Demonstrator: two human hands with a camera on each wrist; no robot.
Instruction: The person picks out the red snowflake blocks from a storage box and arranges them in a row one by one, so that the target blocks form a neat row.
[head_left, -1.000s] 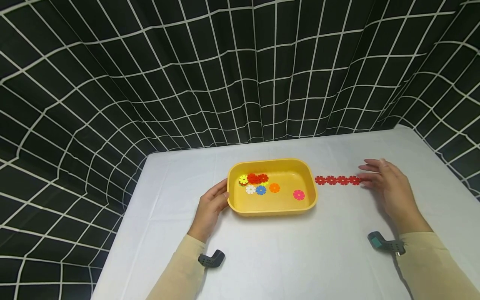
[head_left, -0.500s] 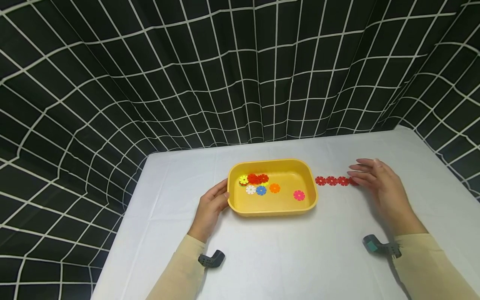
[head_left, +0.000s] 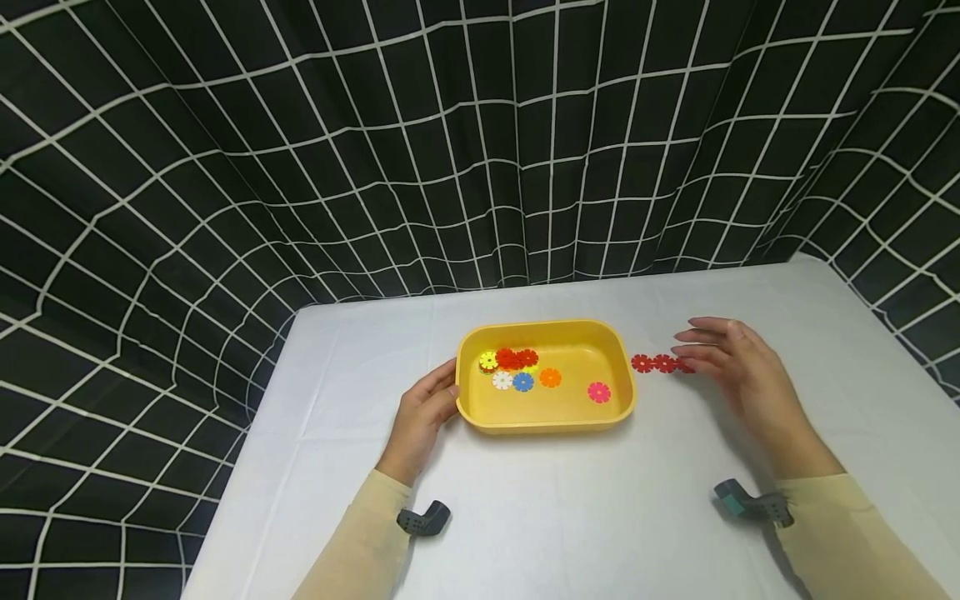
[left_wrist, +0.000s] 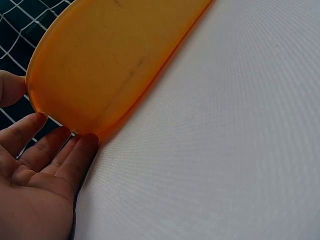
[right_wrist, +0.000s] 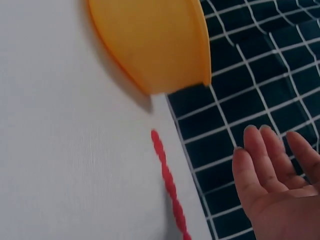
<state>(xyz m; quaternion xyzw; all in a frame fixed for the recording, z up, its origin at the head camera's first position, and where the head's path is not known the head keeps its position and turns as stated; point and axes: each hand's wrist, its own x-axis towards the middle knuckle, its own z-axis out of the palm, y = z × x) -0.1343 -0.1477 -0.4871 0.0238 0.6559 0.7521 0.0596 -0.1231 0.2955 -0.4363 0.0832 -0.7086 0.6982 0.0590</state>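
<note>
In the head view, a yellow plastic tray (head_left: 555, 421) stands on the white-covered table. My left hand (head_left: 420, 412) holds its left end, the thumb at the rim and the fingertips against the outer wall, as the left wrist view shows on the tray (left_wrist: 120, 55). Inside lie several notched plastic discs: a white disc (head_left: 502, 381), a blue disc (head_left: 523, 382), an orange disc (head_left: 551, 377), a pink disc (head_left: 599, 392) and a red and yellow cluster (head_left: 516, 358). My right hand (head_left: 738, 375) hovers with relaxed fingers, partly hiding a row of red discs (head_left: 654, 363); nothing is in it.
A white cloth (head_left: 570, 517) covers the table. Black curtains with white grid lines (head_left: 480, 150) hang behind it and along both sides. Each wrist carries a small dark camera, the left one (head_left: 423, 518) and the right one (head_left: 750, 502).
My right hand has drifted left over the row of red discs, covering more of its right end. The left hand and the tray have stayed in place.
</note>
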